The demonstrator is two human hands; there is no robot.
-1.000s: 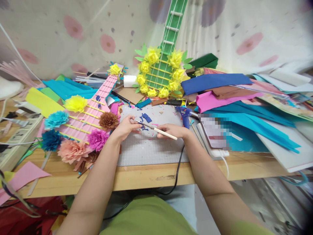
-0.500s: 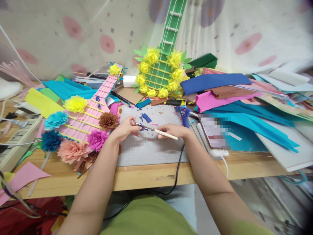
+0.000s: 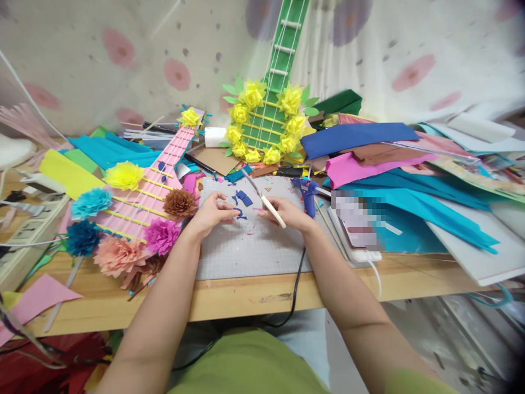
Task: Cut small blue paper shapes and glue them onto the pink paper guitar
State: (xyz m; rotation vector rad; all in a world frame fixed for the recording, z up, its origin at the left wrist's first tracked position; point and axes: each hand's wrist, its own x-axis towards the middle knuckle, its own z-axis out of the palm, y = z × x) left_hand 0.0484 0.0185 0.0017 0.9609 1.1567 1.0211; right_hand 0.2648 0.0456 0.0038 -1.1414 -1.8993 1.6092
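Observation:
My left hand (image 3: 214,215) hovers over the left side of the grey cutting mat (image 3: 246,260), its fingers bent into a pinch. A small curled piece of dark blue paper (image 3: 239,212) shows at those fingertips. My right hand (image 3: 284,212) is closed round a pair of scissors (image 3: 272,209) with white handles. Their blades point up and away to the left, apart from the blue piece. Several blue paper scraps (image 3: 245,198) lie on the mat just beyond my hands.
At left rests a pink paper guitar (image 3: 137,205) with coloured paper flowers. A green guitar (image 3: 266,117) ringed by yellow flowers leans at the back. Right of the mat are a blue glue gun (image 3: 307,194), a phone (image 3: 356,221) and stacked coloured paper (image 3: 410,189).
The scissors have moved away from my left fingers, and their blades have swung from pointing left to pointing up and away. My left hand stays nearly in place.

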